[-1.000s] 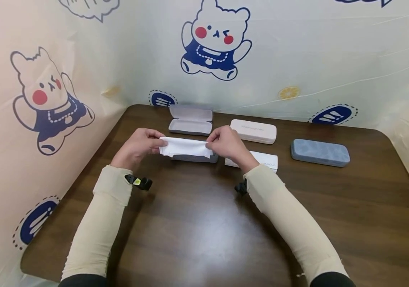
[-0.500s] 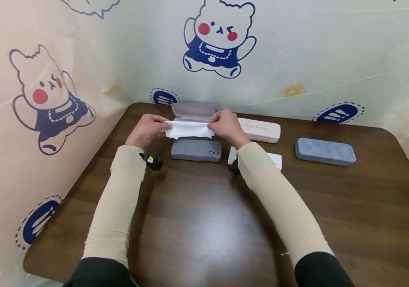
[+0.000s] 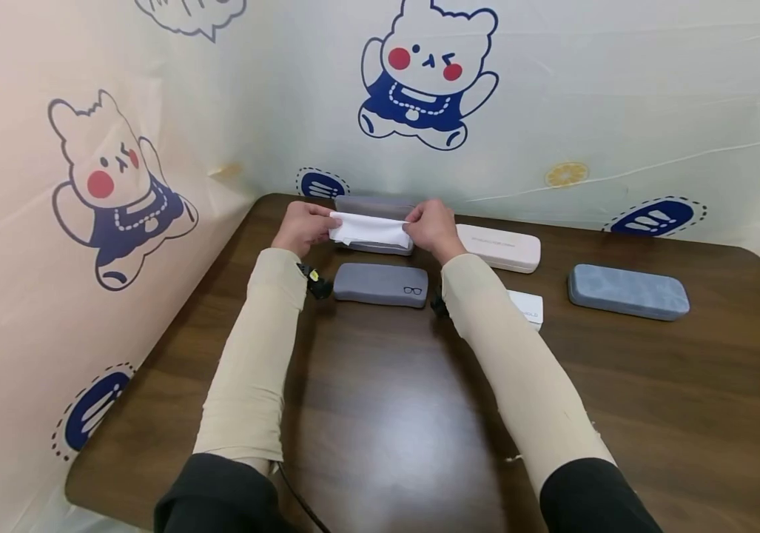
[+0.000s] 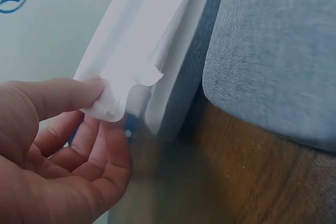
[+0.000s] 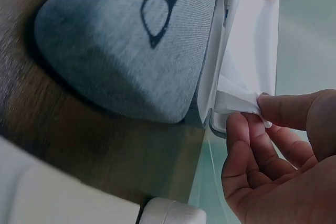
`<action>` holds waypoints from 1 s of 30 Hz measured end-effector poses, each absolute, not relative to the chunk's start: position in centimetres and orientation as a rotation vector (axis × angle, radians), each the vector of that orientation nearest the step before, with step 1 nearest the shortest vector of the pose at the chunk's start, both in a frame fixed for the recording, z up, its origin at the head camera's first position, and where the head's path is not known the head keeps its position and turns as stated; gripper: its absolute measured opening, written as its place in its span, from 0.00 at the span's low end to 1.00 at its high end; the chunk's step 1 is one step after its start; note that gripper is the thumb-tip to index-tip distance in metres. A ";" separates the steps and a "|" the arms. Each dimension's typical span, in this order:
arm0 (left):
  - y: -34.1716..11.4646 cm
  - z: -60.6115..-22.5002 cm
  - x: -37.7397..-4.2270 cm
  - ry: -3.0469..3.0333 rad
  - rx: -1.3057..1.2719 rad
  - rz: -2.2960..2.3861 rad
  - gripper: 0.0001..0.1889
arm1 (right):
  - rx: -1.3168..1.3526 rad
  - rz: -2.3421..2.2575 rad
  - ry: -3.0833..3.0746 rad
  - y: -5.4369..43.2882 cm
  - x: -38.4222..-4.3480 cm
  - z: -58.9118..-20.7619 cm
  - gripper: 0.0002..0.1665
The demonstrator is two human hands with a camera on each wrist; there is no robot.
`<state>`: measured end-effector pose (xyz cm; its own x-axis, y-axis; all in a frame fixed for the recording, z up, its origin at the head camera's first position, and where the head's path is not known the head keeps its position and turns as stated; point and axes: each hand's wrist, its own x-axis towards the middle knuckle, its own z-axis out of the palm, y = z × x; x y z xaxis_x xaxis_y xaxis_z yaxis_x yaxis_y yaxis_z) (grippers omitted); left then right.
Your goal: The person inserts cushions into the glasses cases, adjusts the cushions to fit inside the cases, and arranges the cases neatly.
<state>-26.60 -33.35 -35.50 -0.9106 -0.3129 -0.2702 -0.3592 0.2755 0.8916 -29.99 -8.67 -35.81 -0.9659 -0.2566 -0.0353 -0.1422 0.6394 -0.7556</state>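
A folded white cloth [image 3: 369,229] is stretched between both hands over an open grey glasses case [image 3: 380,248] at the back of the table. My left hand [image 3: 304,228] pinches the cloth's left end between thumb and fingers; the left wrist view shows the cloth [image 4: 121,66] at the rim of the case. With thumb and fingertips, my right hand [image 3: 434,228] pinches the other end, and in the right wrist view the cloth [image 5: 252,40] lies along the case's opening. Just in front is a closed grey glasses case [image 3: 381,284] with a glasses drawing on its lid.
To the right of the right hand lies a pale pink case [image 3: 501,248]. A white case [image 3: 528,308] is partly hidden by the right forearm. Farther right sits a blue case [image 3: 628,292]. A printed sheet hangs behind and left of the brown table [image 3: 380,414].
Both hands have carried the white cloth away from me, from above the closed grey case to over the open one. The closed case is now uncovered.
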 end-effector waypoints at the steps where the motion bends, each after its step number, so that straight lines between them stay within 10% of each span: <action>1: -33.3 -35.5 -26.9 2.489 -0.660 1.732 0.19 | -0.325 -1.229 2.725 -8.8 -30.1 -35.8 0.08; 30: -32.5 -38.4 -29.5 2.575 -0.753 1.619 0.15 | -0.111 -1.206 2.761 -8.8 -31.3 -37.7 0.10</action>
<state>-29.49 -32.52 -38.41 -0.8845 -0.3908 -0.2548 -0.3990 0.3508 0.8472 -31.35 -8.83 -37.74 -0.9893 -0.1174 -0.0860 -0.0167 0.6787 -0.7342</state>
